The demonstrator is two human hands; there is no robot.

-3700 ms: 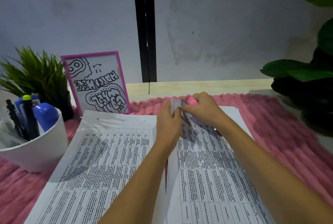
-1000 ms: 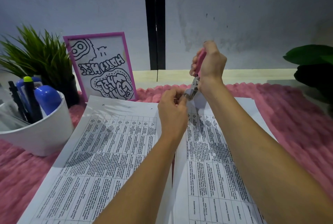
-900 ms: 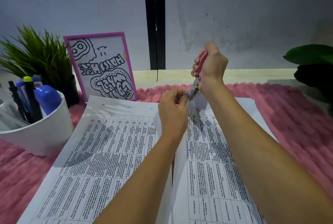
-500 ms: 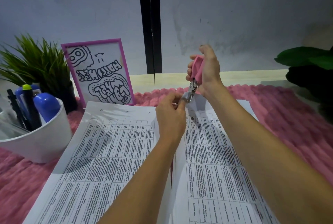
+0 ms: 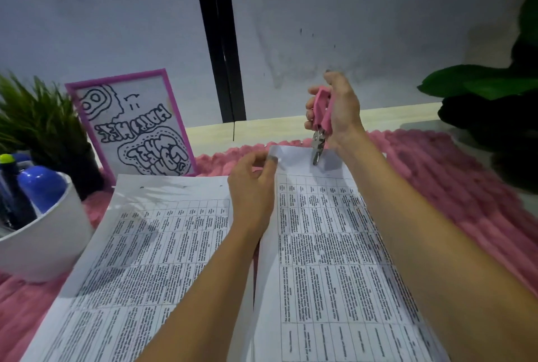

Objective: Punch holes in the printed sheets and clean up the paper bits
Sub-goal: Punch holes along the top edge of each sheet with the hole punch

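On pink mat below grey wall, printed sheets; left hand pinches corner, right hand grips punch.

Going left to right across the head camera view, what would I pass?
White round pen holder, purple-framed black-and-white drawing, left hand pinching a printed white paper sheet, right hand gripping pink-handled metal hole punch, dark broad-leaved plant.

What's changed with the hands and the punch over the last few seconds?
The right hand raised the punch from low on the right sheet to upright, then moved it rightward along the top edge, away from the left hand. The left hand still pinches that sheet's corner. The left sheet, cup and frame stayed.
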